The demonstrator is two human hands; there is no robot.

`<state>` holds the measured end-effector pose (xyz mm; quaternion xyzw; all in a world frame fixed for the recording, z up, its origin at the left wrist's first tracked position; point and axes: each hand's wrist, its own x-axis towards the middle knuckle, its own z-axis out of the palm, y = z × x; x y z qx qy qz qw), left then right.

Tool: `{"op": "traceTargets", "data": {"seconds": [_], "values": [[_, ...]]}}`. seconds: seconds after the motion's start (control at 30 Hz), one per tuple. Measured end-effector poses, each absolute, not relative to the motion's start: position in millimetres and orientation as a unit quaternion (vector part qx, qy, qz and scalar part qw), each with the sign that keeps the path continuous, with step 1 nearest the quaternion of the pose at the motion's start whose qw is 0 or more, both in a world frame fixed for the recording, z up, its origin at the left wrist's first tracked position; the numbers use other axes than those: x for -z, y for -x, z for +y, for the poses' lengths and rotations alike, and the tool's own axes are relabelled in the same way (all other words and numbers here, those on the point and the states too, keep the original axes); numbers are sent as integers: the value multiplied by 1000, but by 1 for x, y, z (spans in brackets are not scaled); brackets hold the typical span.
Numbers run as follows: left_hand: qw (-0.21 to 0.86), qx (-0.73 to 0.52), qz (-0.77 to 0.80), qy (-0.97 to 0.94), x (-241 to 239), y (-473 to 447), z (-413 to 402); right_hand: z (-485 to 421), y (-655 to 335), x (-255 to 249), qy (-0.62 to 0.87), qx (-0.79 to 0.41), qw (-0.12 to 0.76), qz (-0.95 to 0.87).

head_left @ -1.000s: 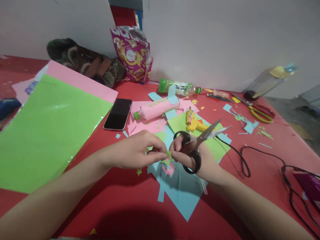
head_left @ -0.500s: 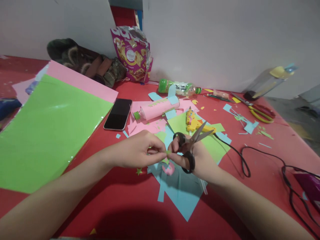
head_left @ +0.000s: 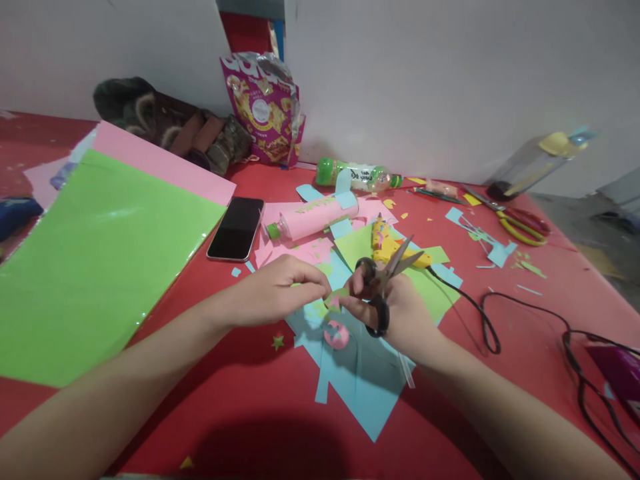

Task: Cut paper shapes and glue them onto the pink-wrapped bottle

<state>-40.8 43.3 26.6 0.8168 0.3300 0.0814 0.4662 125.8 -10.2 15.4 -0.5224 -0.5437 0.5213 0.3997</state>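
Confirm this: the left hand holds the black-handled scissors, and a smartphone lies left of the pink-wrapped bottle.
Wrong hand: in the head view, the right hand holds the black-handled scissors. The smartphone does lie left of the pink-wrapped bottle.

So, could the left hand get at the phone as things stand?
Probably yes: the phone lies near the left hand, uncovered, with nothing tall between them, though that hand seems busy with the green paper.
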Motion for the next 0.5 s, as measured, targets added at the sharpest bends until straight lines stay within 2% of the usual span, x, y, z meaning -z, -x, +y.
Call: {"op": "traceTargets", "data": {"seconds": [0.13, 0.5], "values": [[493, -88, 343, -795, -27, 42, 44, -10, -126, -15, 532, -512, 411, -535], [438, -124, 326, -828, -15, 32, 37, -11, -128, -11, 509, -529, 435, -521]]}}
